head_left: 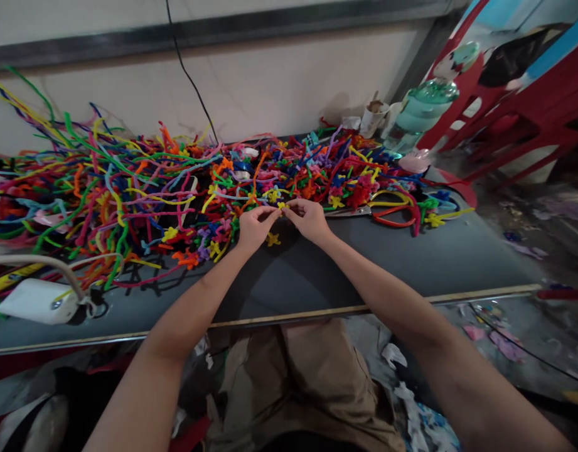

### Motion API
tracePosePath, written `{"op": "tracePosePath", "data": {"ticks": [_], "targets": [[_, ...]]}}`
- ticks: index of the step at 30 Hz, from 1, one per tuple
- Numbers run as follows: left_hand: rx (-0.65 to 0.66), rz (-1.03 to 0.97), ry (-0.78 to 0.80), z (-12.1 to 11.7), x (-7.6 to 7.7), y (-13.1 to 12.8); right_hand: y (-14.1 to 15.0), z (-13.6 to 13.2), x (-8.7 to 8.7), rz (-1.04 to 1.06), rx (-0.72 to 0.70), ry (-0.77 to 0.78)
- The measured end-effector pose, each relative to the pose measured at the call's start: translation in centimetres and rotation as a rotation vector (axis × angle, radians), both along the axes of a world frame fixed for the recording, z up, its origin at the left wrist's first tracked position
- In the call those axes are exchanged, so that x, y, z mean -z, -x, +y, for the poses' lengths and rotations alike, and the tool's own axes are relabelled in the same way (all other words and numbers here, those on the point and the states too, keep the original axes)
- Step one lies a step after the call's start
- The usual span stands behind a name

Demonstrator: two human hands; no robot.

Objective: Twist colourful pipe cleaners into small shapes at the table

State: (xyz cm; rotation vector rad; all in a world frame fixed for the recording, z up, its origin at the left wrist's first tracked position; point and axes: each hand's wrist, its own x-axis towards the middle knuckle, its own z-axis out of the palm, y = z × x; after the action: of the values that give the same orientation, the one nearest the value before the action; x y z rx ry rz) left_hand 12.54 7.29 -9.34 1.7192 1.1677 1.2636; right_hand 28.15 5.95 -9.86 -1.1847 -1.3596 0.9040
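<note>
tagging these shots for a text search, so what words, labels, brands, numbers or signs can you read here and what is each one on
None: no word, label, brand, number or sign is readable.
Yellow tool at the left edge: dark marks, too blurred to read.
White device: small round spot, too small to tell if it is a logo.
Held yellow fuzzy piece: no lettering visible.

No lettering, number or sign can be read anywhere.
</note>
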Motion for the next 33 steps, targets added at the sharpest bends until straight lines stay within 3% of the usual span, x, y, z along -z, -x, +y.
{"op": "tracePosePath", "data": {"ticks": [5,12,16,26,33], "targets": [[0.038,-0.042,0.043,0.3,0.19,-0.04,0.0,0.01,0.05,-0.029,-0.008,-0.043],[0.154,-0.24,0.276,0.25,-0.27,0.0,0.01,0.04,0.19,-0.04,-0.006,-0.093],[0.194,-0.21,0.376,0.39,-0.46,0.32,-0.1,0.2,0.34,-0.011,-0.057,-0.083],[0.055,-0.038,0.093,-0.08,0.29,-0.32,0.04,0.54,0.47,0.109,0.044,0.02],[0.023,-0.092,0.122,0.22,0.46,-0.24,0.08,0.49,0.43,0.092,0.05,0.021]]}}
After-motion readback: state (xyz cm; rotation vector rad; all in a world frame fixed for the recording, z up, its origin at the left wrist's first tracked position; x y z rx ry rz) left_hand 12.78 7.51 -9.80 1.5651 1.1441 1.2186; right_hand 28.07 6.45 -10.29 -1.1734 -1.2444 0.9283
